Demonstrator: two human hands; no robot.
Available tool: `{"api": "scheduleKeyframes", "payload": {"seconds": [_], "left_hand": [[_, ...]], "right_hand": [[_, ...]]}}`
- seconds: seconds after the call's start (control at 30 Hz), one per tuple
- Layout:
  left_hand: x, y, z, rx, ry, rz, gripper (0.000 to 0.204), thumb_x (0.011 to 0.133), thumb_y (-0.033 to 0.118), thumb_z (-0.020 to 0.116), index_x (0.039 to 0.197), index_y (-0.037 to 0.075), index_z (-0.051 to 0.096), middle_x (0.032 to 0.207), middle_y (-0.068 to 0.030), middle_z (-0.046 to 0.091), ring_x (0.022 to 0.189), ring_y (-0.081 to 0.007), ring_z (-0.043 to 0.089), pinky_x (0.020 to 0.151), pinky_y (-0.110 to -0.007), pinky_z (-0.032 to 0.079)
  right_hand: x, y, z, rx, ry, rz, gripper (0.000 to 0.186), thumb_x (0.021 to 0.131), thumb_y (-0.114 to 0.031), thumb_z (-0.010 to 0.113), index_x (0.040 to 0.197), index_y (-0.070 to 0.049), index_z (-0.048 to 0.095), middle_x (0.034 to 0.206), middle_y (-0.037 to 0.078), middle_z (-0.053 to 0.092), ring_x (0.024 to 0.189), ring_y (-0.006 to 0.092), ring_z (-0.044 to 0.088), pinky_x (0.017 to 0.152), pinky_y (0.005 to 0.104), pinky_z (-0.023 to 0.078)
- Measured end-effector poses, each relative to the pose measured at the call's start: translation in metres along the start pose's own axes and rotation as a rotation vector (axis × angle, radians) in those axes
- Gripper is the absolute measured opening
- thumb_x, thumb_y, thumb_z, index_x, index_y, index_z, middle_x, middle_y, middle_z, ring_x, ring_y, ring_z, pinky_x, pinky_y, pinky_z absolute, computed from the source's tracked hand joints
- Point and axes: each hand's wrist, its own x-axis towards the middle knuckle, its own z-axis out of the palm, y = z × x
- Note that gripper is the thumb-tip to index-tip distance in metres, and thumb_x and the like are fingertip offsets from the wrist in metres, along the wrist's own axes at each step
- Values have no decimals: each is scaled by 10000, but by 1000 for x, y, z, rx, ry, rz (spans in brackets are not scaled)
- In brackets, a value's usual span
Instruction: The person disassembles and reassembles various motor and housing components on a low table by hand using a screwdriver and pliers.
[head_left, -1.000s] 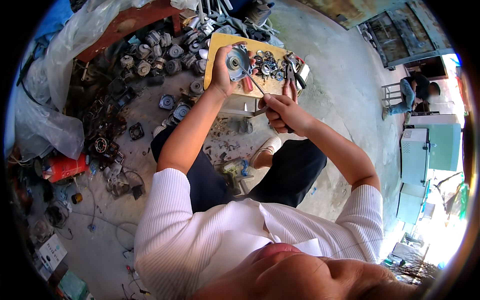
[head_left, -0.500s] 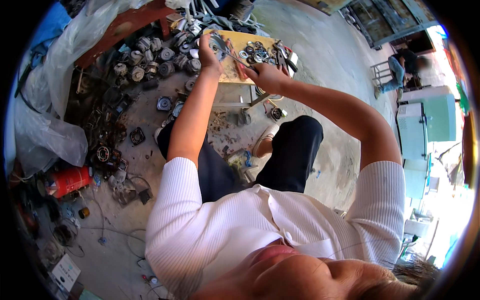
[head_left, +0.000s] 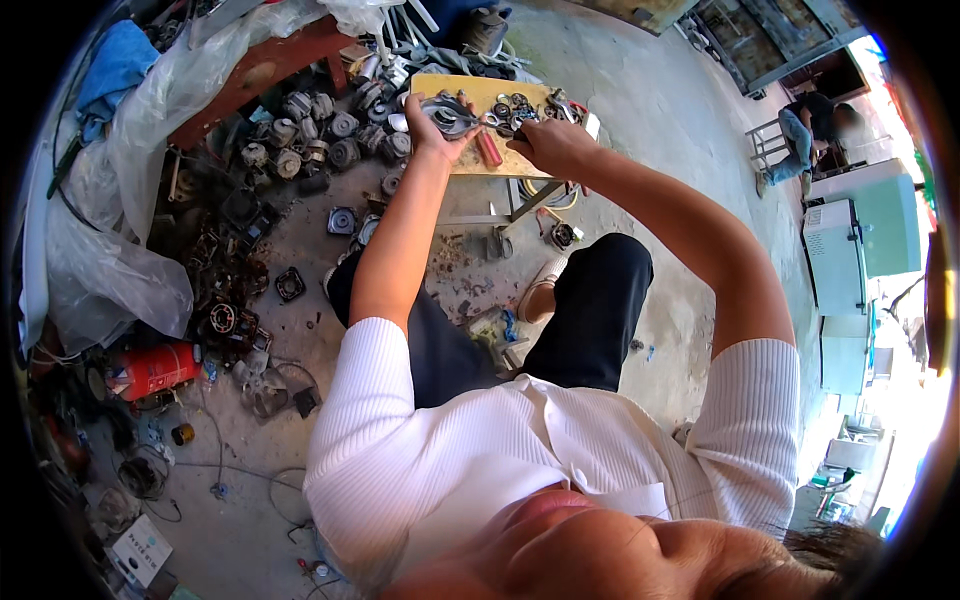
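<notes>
My left hand [head_left: 433,135] is closed on a round grey metal plate [head_left: 450,117] with a central hole, held over the near-left part of a yellow worktop [head_left: 475,168]. My right hand [head_left: 550,143] is closed on a long slim tool like a screwdriver [head_left: 496,128]; its shaft reaches left to the plate, though whether the tip touches is unclear. A red-handled object [head_left: 489,148] lies below the shaft. Metal rings and small parts [head_left: 512,105] are spread on the worktop, with pliers [head_left: 566,108] at its right, partly behind my right hand.
Piles of used motor parts [head_left: 300,140] cover the floor at left, beside plastic sheeting [head_left: 120,250] and a red cylinder [head_left: 160,370]. Cables lie lower left. At right a person [head_left: 805,140] sits on a metal seat, near pale green cabinets [head_left: 840,250]. My knees are below the worktop.
Both hands have moved away from my body, farther over the worktop, my right hand most. The plate now lies flatter. My right arm is more outstretched, still with the tool in hand.
</notes>
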Motion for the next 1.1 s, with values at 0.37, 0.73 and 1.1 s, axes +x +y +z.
{"api": "scheduleKeyframes", "payload": {"seconds": [0.37,0.73,1.1], "left_hand": [[-13,9,2,-38,-210,-167,473,846,512,518,1053,94,592,1069,-187,618,1009,-386,586,948,-628,451],[-1,-33,6,85,-283,-468,607,887,506,498,1190,-17,554,1214,-274,574,1133,-409,567,991,-618,448],[16,-47,6,108,-225,-394,735,907,522,484,1310,-92,441,1241,-294,561,1156,-447,553,991,-620,452]], "right_hand": [[-49,15,-2,315,65,142,446,973,-461,513,932,-28,613,828,222,669,805,426,646,724,520,492],[-48,54,-9,108,16,336,383,929,-417,551,854,-72,698,797,146,695,803,342,687,703,461,537],[-76,45,-45,169,134,341,315,887,-396,580,906,-118,728,826,130,707,847,319,690,706,440,532]]}}
